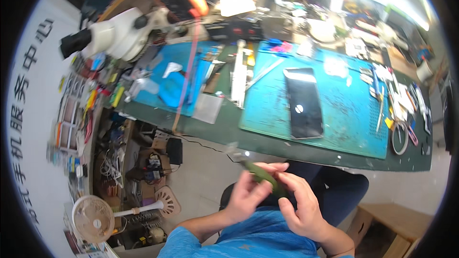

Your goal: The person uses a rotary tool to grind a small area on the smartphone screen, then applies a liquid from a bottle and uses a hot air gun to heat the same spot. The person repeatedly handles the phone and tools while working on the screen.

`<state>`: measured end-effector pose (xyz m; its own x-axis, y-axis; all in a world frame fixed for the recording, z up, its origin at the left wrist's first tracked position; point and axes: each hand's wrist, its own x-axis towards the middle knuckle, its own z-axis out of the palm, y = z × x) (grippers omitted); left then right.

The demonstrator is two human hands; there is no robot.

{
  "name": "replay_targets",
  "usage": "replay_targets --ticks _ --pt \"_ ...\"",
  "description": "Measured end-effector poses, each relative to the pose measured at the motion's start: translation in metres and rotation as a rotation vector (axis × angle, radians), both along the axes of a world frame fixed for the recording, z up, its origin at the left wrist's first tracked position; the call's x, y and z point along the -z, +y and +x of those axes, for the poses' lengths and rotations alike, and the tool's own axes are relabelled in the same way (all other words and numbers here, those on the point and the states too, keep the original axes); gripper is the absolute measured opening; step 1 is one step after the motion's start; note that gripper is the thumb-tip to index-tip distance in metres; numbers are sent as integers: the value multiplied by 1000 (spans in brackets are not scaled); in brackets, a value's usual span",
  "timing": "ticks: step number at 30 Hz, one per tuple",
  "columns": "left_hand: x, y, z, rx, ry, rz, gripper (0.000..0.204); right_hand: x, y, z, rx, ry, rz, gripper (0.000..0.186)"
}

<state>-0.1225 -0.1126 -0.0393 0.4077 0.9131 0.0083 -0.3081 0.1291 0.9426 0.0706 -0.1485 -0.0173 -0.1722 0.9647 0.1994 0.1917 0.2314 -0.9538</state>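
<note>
In front of my lap, my left hand point(247, 196) is closed around a long dark green object point(261, 176) with a narrow dark tip pointing away from me. Its kind I cannot make out, as fingers cover part of it. My right hand point(303, 204) is just to the right, fingers stretched out and thumb apart; its fingertips come close to the green object, and whether they touch it is unclear. Beyond both hands, a black smartphone point(306, 100) lies face up on a blue work mat point(349, 119), with a small white mark on its screen.
A white microscope point(110, 38) stands at the back left, beside a second blue mat point(162, 86). Tools, a tape roll point(399, 137) and tweezers crowd the bench's right end. A fan point(93, 219) stands at lower left, and a wooden box point(382, 224) at lower right.
</note>
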Motion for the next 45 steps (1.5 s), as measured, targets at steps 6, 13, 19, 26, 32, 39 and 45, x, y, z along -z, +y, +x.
replay_targets --ticks 6,13,19,26,32,39,45 --pt "-21 79 -207 -867 521 72 56 32 -6 -23 131 -298 -16 58" --pt "-42 223 -425 -1161 1598 452 59 98 -49 -10 235 -426 -277 62" --pt "-24 297 -469 -1026 1467 527 42 104 -74 -8 359 -461 -457 57" --pt "-16 323 -516 -829 1282 549 37 102 -60 -23 332 -449 -440 58" --pt "-37 261 -407 -1197 1100 629 37 99 -33 -22 136 -747 -207 31" --pt "-110 81 -24 173 544 1274 67 234 25 -157 -290 -938 197 14" --pt "-110 14 128 1267 247 1007 55 168 30 -175 -218 -636 160 15"
